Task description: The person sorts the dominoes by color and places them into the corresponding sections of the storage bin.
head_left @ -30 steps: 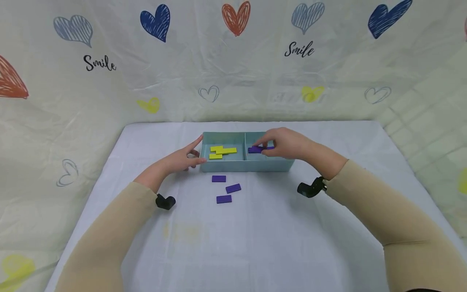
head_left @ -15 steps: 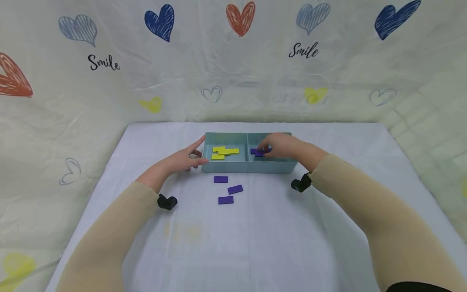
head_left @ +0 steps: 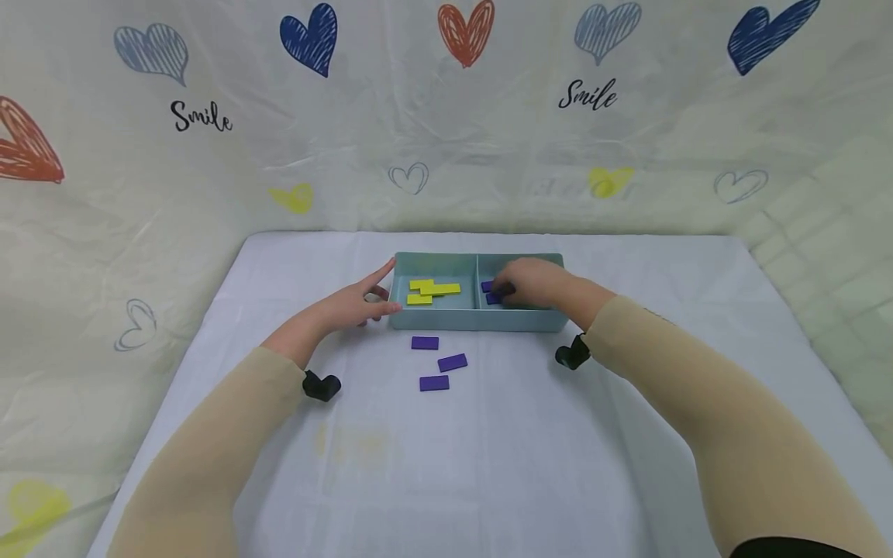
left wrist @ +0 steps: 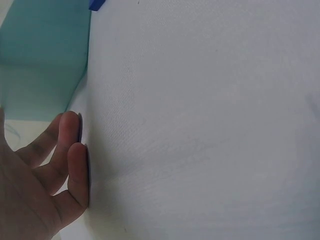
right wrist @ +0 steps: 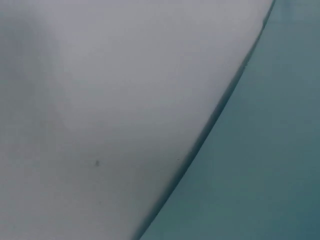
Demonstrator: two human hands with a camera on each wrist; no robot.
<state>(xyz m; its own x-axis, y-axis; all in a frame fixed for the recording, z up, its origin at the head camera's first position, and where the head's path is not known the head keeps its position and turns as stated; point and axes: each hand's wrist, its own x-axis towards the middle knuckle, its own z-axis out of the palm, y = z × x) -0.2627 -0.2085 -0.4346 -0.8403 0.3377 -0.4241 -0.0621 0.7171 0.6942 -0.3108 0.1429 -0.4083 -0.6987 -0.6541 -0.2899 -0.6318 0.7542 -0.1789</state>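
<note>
A pale teal two-compartment box [head_left: 446, 320] stands on the table. My left hand [head_left: 342, 308] touches its left end, index finger at the far corner and thumb at the near one; the left wrist view shows the other fingers bent beside the box wall [left wrist: 45, 60]. My right hand [head_left: 533, 280] reaches into the right compartment, its fingertips pinching a purple block [head_left: 494, 298] low down; the hand partly covers it. Another purple block [head_left: 487, 287] lies just behind. Several yellow blocks [head_left: 439, 290] lie in the left compartment. In the right wrist view only the box wall [right wrist: 260, 150] and tablecloth appear.
Three purple blocks lie in front of the box: one nearest it [head_left: 425, 343], a slanted one [head_left: 453, 363] and one closer to me [head_left: 434, 384]. A white cloth [head_left: 460, 473] covers the table. Behind hangs a sheet [head_left: 391, 101] printed with hearts.
My right hand has lowered into the right compartment and drawn slightly nearer, bringing its purple block down in front of the other one. My left hand stays at the box's left end.
</note>
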